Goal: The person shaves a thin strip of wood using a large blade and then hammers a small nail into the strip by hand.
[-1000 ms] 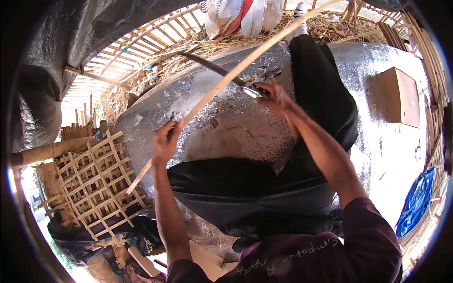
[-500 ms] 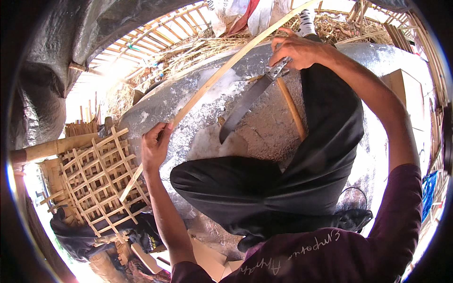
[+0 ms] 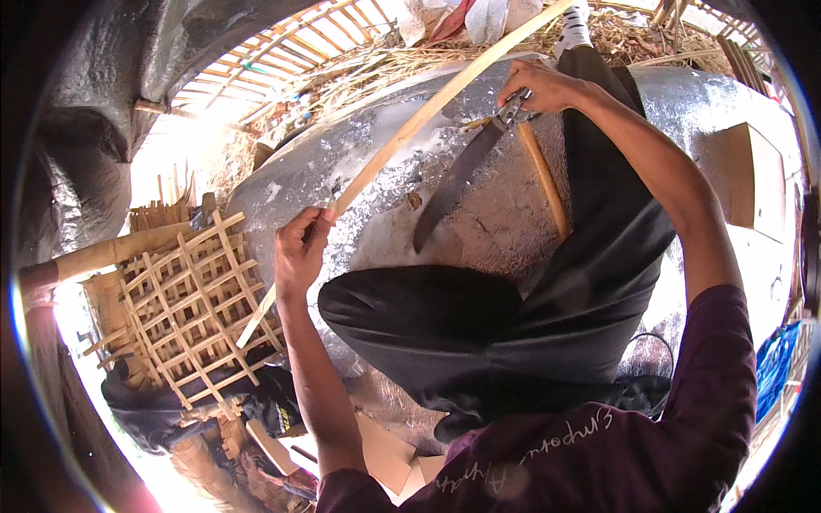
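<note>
My left hand (image 3: 302, 248) pinches a long pale bamboo strip (image 3: 421, 118) between thumb and fingers. From there the strip slants up to the far right; its near end hangs over a woven bamboo lattice (image 3: 190, 308). My right hand (image 3: 544, 87) is closed around the metal handle of a large knife (image 3: 460, 181), just below the strip's far part. The dark blade points down and left, apart from the strip. Beside it, a brown stick (image 3: 545, 181) reaches from below my right hand to my leg.
I sit on a worn grey sheet (image 3: 286, 190) with my legs (image 3: 428, 316) bent around the knife. Straw (image 3: 376, 77) lies along the far edge before a slatted bamboo wall (image 3: 282, 51). A cardboard box (image 3: 742, 175) stands at right, a blue bag (image 3: 774, 368) below it.
The view has shifted slightly, so most things appear a little farther right. Both hands keep their grips on the strip and the knife.
</note>
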Motion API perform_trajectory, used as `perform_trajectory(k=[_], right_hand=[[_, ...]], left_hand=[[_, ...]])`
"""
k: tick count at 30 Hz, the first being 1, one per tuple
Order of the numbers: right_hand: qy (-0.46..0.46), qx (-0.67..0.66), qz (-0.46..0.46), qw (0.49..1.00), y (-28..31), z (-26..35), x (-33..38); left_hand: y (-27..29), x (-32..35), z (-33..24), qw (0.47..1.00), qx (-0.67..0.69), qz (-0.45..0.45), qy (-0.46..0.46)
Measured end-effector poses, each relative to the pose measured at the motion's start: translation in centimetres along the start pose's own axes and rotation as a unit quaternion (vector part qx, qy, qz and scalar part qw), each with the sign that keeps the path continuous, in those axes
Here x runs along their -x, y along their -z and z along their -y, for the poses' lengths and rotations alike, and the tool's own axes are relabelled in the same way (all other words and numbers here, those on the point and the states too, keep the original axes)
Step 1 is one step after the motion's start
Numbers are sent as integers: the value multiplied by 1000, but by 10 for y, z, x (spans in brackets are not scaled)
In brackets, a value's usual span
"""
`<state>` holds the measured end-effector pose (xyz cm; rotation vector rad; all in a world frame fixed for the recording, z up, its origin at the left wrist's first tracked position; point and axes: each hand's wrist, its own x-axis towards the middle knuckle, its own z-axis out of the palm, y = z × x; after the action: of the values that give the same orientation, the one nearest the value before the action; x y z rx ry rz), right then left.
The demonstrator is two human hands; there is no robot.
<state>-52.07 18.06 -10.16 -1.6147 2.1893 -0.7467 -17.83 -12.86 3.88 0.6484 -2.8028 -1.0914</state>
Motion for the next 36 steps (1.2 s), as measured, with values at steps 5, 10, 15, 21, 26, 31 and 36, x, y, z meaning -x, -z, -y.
perform_trajectory(k=[5,10,15,21,26,31,36], right_hand=[[-55,-11,24,998,-28,21,-5],[-50,-7,38,998,-83,58,-12],[-20,-39,63,997,-109,87,-19],[23,10,62,998,-109,88,-43],[-74,32,71,994,-103,80,-54],[-93,34,-206,974,-136,108,10],[-239,-6,-195,951,-117,105,61]], left_hand=[[12,12,-31,997,-41,1,59],[14,21,-45,999,-35,-26,-2],[5,20,-42,997,-48,38,45],[-20,10,7,991,-31,92,95],[-45,7,32,991,-55,100,75],[-55,3,50,984,-63,120,112],[-78,-33,77,983,-60,148,91]])
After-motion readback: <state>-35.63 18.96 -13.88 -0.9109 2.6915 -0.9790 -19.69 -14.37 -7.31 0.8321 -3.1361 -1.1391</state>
